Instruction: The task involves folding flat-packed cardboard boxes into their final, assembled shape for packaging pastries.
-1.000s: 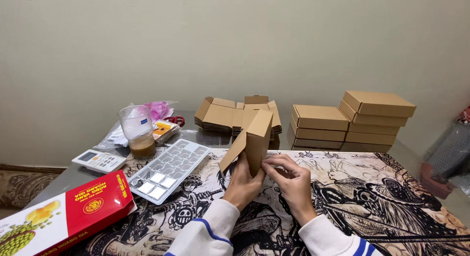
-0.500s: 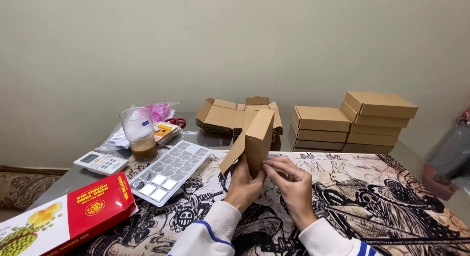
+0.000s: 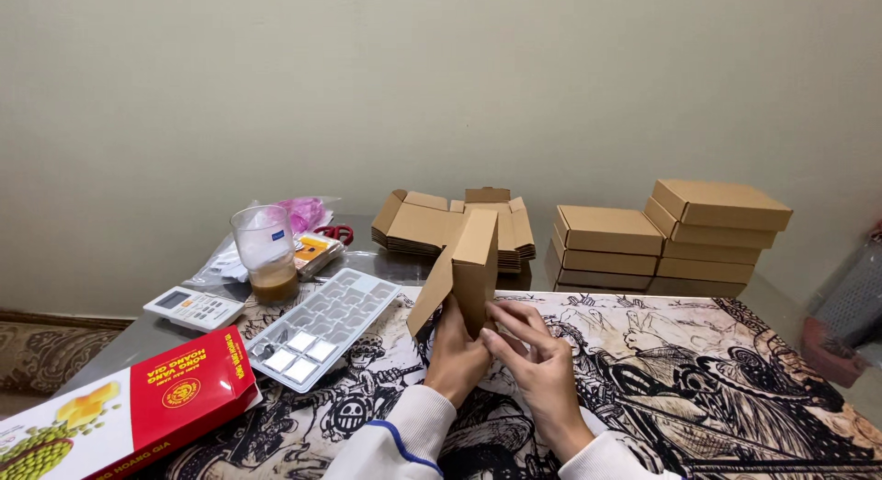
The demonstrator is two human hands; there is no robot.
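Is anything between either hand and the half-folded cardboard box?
Nothing visible. The left hand grips the half-folded cardboard box from below, and the right hand has its fingers against the lower edge.

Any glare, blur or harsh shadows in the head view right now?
Head view: soft, even light; the hands and the cardboard box are sharp; faint sheen on the bare tabletop behind; no harsh shadows; slight wide-angle stretch at the edges.

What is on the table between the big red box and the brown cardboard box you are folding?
In the head view, a clear plastic ice-cube tray lies between the long red carton and the half-folded brown cardboard box held by both hands.
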